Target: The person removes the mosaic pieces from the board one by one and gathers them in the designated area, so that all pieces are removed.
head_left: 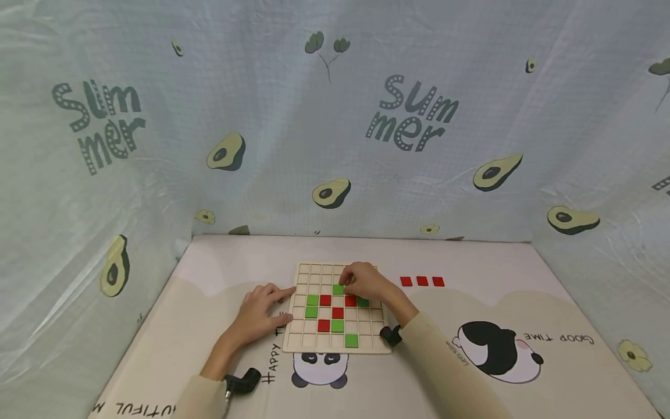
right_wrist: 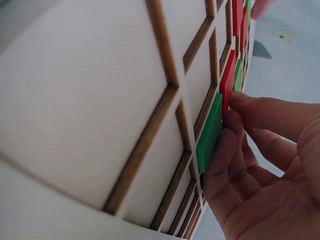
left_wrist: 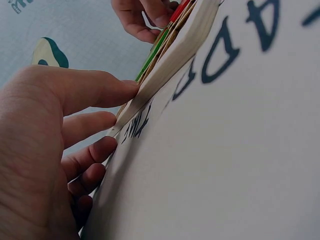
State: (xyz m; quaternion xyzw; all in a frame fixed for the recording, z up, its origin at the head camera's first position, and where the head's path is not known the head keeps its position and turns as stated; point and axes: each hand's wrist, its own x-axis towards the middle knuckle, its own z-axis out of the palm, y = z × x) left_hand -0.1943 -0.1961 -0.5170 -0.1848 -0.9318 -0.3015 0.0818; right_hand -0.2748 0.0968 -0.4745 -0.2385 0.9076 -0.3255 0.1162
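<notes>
A pale wooden grid board (head_left: 309, 343) lies on the table with several red and green square tiles in its cells. My left hand (head_left: 256, 312) rests beside it, forefinger and thumb spread, their tips touching the board's left edge. Over the upper right of the grid, my right hand (head_left: 366, 281) has its fingers curled, thumb and forefinger at the right edge of a green tile (head_left: 337, 289). In the right wrist view, a red tile (right_wrist: 227, 77) and another green tile (right_wrist: 210, 134) sit close to those fingers, which partly hide the contact.
Three loose red tiles (head_left: 421, 281) lie in a row right of the board. The table cover (head_left: 419, 384) carries panda drawings and lettering. A printed curtain (head_left: 282, 105) stands behind and at both sides.
</notes>
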